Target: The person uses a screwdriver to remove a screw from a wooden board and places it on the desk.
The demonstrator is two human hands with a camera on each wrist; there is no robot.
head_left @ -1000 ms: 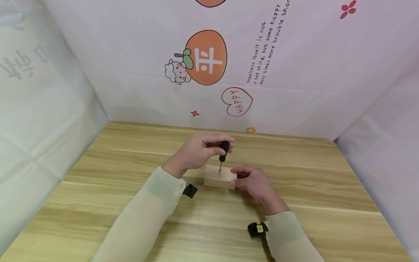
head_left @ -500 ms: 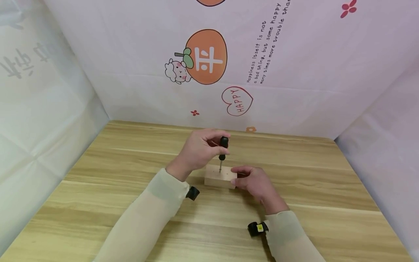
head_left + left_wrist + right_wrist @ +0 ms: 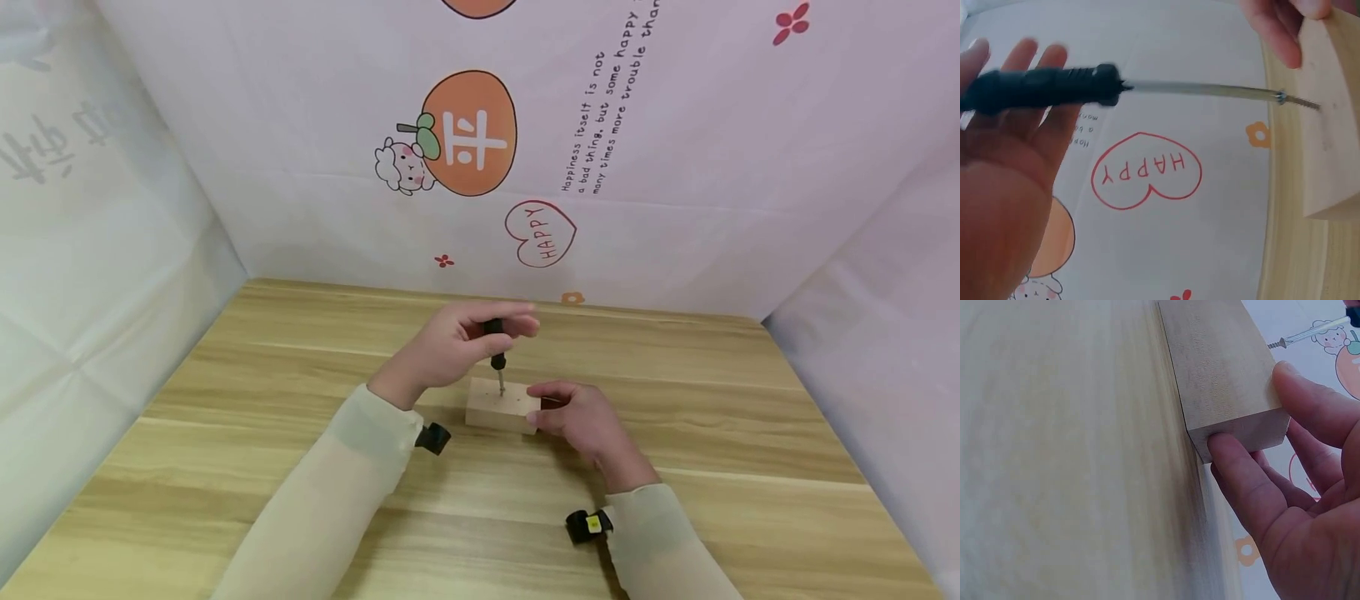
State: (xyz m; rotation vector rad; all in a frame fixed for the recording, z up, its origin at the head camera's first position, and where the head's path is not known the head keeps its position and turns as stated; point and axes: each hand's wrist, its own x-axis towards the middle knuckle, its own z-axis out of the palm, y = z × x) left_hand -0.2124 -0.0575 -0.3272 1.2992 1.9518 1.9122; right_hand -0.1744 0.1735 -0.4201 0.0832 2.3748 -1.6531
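My left hand (image 3: 447, 344) holds a black-handled screwdriver (image 3: 497, 360) between thumb and fingers, the other fingers reaching out past the handle. In the left wrist view those fingers lie fairly straight behind the handle. The shaft points down to a screw (image 3: 1297, 100), whose tip sits in the top of a pale wooden block (image 3: 498, 417); much of its thread shows above the wood. The screwdriver tip meets the screw head. At the block's right end my right hand (image 3: 585, 417) grips it, with one finger against the end face in the right wrist view.
The block rests on a wood-grain table (image 3: 450, 517). A white printed sheet (image 3: 337, 225) hangs behind, with more white sheeting at both sides. Small holes or marks show on the block's top. Black wrist cameras sit beside both sleeves.
The screwdriver handle has tipped slightly left, and my left fingers have slid further out past it. The right hand and the block have hardly moved.
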